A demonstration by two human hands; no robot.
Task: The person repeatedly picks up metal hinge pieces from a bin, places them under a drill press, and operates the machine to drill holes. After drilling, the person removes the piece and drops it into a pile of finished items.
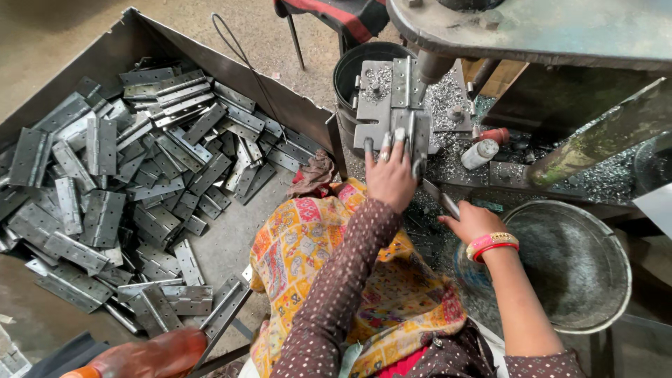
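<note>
While hinges (140,182) fill tray (84,63), left hand (390,178) presses hinge (402,115), bucket (616,280) nearby

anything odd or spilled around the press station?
Metal swarf is strewn across the machine bed beside the hinge under the left hand. A small white bottle lies tipped in it. Hinges in the bin sit in a loose jumble, not stacked.
</note>
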